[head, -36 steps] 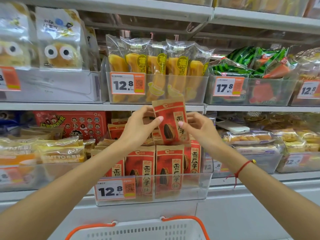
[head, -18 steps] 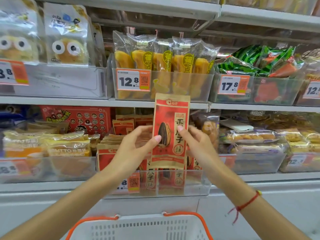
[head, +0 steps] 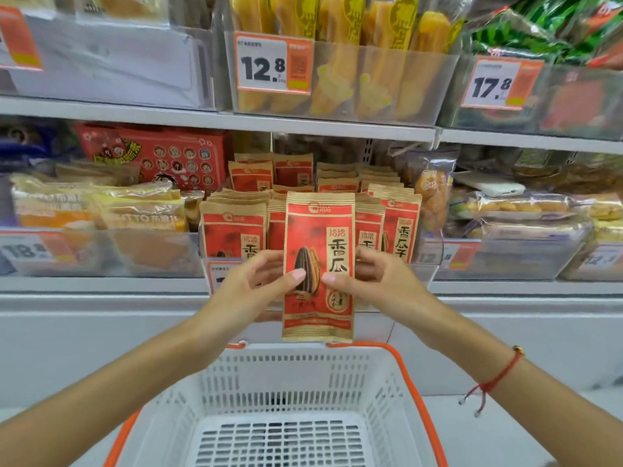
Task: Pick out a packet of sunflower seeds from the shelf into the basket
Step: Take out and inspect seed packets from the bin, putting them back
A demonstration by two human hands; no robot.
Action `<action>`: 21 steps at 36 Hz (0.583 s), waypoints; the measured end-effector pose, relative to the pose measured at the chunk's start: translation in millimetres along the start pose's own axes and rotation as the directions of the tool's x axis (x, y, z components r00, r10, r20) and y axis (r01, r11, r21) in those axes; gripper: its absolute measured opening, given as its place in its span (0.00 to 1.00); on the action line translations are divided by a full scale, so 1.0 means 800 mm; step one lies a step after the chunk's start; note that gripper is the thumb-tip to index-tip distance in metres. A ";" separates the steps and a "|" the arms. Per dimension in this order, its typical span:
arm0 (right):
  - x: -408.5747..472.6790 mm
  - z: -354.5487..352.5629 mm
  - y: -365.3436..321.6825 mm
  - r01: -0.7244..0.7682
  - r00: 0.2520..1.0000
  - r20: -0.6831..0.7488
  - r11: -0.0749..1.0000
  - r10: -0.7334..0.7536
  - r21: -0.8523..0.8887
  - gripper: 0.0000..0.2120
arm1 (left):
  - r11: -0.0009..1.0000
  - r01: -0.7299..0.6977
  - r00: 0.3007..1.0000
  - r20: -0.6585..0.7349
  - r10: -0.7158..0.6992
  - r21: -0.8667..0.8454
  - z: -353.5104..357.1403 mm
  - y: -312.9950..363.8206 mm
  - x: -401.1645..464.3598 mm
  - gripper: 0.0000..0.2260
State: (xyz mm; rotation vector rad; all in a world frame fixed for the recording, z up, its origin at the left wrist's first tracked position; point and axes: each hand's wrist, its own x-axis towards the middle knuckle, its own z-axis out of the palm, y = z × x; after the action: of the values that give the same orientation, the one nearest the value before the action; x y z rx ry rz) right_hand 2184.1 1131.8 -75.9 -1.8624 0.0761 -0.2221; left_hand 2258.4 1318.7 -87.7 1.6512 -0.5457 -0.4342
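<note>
A shop aisle fills the view: white shelf [head: 215, 117] boards run across it, each carrying clear plastic bins of packaged snacks with orange-edged price tags on their fronts. Both hands are raised in the middle, and between them stands the packet of sunflower seeds [head: 318, 230], upright, red and kraft-brown with a big striped seed printed on its face. The left hand [head: 251, 286] pinches the packet's left edge, thumb on the front and fingers curled behind; the right hand [head: 377, 281] pinches the right edge the same way, its thumb tip nearly meeting the other thumb on the seed picture. A red string bracelet [head: 495, 379] hangs on the right wrist.

Just behind the hands, a clear bin [head: 428, 264] holds rows of matching red packets [head: 232, 230], standing upright and facing out. Beyond the left hand lie yellow-wrapped cakes [head: 135, 210], with a red cartoon-printed box [head: 158, 153] behind them. Beyond the right hand sit bags of small golden pastries [head: 515, 207]. Above the hands, on the next shelf up, a bin of yellow dried-fruit bags [head: 347, 62] carries a 12.8 tag [head: 273, 64], and to its right green-striped packs [head: 526, 32] sit behind a 17.8 tag [head: 499, 82].

Directly below the hands is the basket [head: 293, 375], white slotted plastic with an orange handle; the packet's lower edge hangs just above its far rim, not yet inside.
</note>
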 end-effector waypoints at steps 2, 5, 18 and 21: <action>0.003 -0.003 0.001 0.018 0.996 -0.092 1.000 -0.018 -0.005 0.11 | 1.000 0.011 0.999 0.032 -0.012 0.029 -0.004 -0.001 0.001 0.21; 0.005 -0.009 -0.004 0.043 0.975 -0.218 0.998 -0.030 0.054 0.04 | 0.998 0.010 0.995 0.102 -0.016 0.067 -0.004 -0.003 -0.002 0.17; 0.000 -0.013 -0.008 0.054 0.967 -0.256 0.977 0.001 0.205 0.07 | 0.997 0.000 0.986 0.166 -0.013 0.082 0.002 0.000 -0.003 0.16; 0.000 -0.011 -0.008 0.042 0.968 -0.251 0.976 0.012 0.211 0.06 | 0.997 0.003 0.988 0.155 -0.015 0.074 0.001 -0.003 -0.005 0.17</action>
State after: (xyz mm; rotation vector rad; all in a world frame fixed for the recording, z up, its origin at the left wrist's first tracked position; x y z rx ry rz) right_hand 2182.3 1125.7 -67.0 -1.6115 0.2047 -0.4595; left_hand 2255.2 1320.5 -90.2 1.7001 -0.6771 -0.5586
